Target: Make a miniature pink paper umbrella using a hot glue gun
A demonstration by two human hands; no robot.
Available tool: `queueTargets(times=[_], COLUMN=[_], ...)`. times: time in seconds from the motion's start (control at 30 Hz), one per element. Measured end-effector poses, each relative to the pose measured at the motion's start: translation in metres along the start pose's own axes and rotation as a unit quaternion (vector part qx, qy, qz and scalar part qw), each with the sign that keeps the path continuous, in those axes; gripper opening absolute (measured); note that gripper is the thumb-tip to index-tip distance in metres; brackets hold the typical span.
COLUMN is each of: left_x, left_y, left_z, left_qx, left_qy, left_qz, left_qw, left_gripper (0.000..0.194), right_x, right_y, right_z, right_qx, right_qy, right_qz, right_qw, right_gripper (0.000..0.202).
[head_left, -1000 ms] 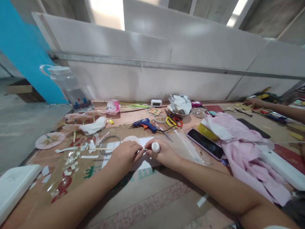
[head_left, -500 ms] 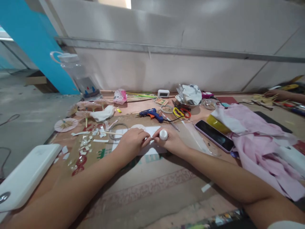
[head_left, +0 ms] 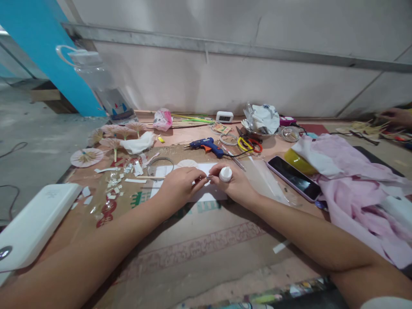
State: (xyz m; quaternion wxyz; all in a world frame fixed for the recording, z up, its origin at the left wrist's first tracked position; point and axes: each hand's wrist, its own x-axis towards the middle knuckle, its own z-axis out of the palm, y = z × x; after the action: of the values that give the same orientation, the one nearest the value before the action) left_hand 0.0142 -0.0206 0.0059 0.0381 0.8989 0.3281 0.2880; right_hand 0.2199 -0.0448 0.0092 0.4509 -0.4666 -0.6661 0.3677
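Note:
My left hand (head_left: 182, 185) is closed in a pinch over the white paper (head_left: 206, 196). A thin wooden stick (head_left: 149, 177) juts out from its left side, and a small slim tip shows at the fingertips. My right hand (head_left: 240, 185) is wrapped around a small bottle with a white cap (head_left: 225, 174); most of the bottle is hidden by the fingers. Its thumb and forefinger meet the left fingertips at the slim tip. Just behind the hands lies a pale round paper disc (head_left: 187, 163), and a ring of tape (head_left: 160, 168) is beside the left hand.
Behind the hands lie a blue glue gun (head_left: 206, 146), scissors (head_left: 246, 145) and a bowl (head_left: 259, 128). Small paper umbrellas (head_left: 86, 157) and paper scraps are at left, near a white power bank (head_left: 38, 223). A phone (head_left: 293, 178) and pink cloth (head_left: 350, 171) lie right; another person's hand (head_left: 394, 116) is far right.
The view has shifted slightly, with the wall rail now higher in it. Both hands remain together over the paper, their grips looking much the same.

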Motion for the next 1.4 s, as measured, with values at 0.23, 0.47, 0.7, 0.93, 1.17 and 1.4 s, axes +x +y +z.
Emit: queueTargets(times=[0.23, 0.47, 0.7, 0.93, 1.17, 1.4], left_x=[0.004, 0.005, 0.009, 0.004, 0.002, 0.005], left_y=[0.0, 0.001, 0.01, 0.006, 0.007, 0.011], left_z=[-0.006, -0.006, -0.016, -0.011, -0.009, -0.018], left_qx=[-0.069, -0.171, -0.23, -0.112, -0.033, -0.081], left_qy=[0.009, 0.015, -0.004, -0.008, -0.02, -0.041], left_qz=[-0.078, -0.132, -0.138, -0.053, -0.007, -0.069], left_qw=[0.994, 0.976, 0.963, 0.992, 0.999, 0.993], left_gripper=[0.025, 0.022, 0.023, 0.027, 0.028, 0.024], right_x=[0.006, 0.008, 0.004, 0.009, 0.006, -0.001], right_y=[-0.001, -0.003, -0.004, -0.005, -0.008, -0.014], right_z=[0.0, -0.001, -0.003, -0.008, -0.005, -0.004], right_qx=[0.12, 0.147, 0.162, 0.104, 0.045, -0.01], right_qy=[0.002, -0.017, -0.039, -0.074, -0.049, -0.001], right_qz=[0.076, 0.111, 0.101, 0.104, 0.091, 0.043], right_qw=[0.99, 0.983, 0.981, 0.986, 0.994, 0.999], right_gripper=[0.033, 0.031, 0.034, 0.027, 0.024, 0.014])
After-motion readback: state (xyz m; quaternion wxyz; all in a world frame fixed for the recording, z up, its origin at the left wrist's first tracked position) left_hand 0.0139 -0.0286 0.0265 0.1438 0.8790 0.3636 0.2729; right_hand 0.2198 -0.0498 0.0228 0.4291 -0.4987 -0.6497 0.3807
